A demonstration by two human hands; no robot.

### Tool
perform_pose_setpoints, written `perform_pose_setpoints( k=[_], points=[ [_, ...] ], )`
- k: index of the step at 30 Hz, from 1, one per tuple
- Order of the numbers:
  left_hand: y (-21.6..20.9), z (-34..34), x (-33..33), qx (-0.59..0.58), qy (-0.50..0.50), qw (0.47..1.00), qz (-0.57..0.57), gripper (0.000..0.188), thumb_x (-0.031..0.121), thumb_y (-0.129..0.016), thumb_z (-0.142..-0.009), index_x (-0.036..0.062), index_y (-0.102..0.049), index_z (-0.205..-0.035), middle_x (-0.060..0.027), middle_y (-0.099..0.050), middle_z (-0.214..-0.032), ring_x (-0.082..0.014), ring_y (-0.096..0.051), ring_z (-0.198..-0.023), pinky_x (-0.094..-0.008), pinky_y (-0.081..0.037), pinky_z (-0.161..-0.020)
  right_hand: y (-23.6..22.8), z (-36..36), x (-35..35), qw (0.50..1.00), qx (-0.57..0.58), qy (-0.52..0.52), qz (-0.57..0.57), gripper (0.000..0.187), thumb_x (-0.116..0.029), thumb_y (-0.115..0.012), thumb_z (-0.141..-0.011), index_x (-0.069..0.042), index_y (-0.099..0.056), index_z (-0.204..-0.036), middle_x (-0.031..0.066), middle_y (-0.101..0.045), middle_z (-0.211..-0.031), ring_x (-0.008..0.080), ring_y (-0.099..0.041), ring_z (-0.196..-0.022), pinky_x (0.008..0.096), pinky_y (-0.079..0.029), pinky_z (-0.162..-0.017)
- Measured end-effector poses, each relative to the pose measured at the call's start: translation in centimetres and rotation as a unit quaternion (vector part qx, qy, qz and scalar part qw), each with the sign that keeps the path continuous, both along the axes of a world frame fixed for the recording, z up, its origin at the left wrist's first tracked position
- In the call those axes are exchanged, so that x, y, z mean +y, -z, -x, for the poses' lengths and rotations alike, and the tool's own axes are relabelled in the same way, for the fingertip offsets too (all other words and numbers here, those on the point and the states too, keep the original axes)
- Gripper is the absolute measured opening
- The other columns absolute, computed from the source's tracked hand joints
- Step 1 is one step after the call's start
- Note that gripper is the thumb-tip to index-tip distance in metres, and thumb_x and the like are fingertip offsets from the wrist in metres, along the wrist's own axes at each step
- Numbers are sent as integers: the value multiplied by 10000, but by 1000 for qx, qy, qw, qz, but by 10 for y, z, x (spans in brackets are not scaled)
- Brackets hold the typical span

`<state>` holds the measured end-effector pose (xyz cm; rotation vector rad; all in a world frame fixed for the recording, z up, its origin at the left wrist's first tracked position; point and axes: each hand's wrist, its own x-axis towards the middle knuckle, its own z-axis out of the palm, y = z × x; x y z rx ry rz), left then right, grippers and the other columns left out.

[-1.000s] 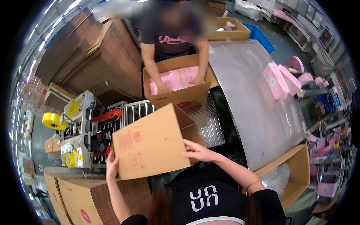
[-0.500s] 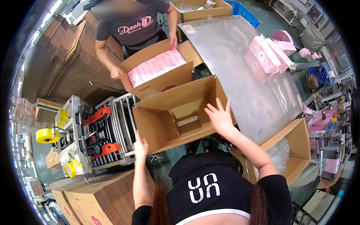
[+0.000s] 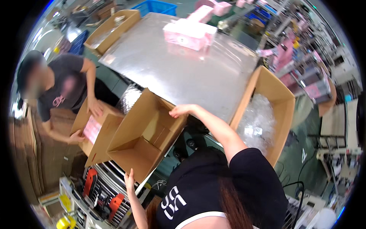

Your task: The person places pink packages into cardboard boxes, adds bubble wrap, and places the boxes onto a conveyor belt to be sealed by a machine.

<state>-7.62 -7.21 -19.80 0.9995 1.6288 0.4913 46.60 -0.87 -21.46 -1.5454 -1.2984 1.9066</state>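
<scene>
Right hand (image 3: 180, 110), earlier splayed, now curls at the open carton (image 3: 131, 119).

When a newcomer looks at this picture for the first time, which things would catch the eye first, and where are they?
Probably the open cardboard box near the middle, with the person's left hand by its lower edge and right hand by its right corner. Next, perhaps the broad shiny metal table beyond, with pink packs toward its far side. At the left, a co-worker has both hands at another carton.
</scene>
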Motion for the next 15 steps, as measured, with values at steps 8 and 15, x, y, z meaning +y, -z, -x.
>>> perform_pose_setpoints(
  k=[8, 15],
  points=[
    [-41, -56, -52, 335, 37, 855, -395, 596, 273, -580, -978, -34, -357, -1437, -223, -422, -1414, -337, -412, -1303, -415, -316, -1092, -52, -184, -283, 572, -385, 680, -250, 250, -48, -627, -854, -43, -626, -1105, 87, -703, -965, 204, -675, -891, 334, -538, -808],
    [-85, -140, -43, 137, 255, 863, -413, 544, 41, -653, -872, 38, -453, -1377, -195, -424, -1385, -323, -558, -1130, -416, -459, -970, 38, -125, -347, 675, -668, 314, -15, 571, -248, -798, -693, -87, -588, -1200, 137, -697, -1066, 279, -682, -967, 410, -540, -857]
  ],
)
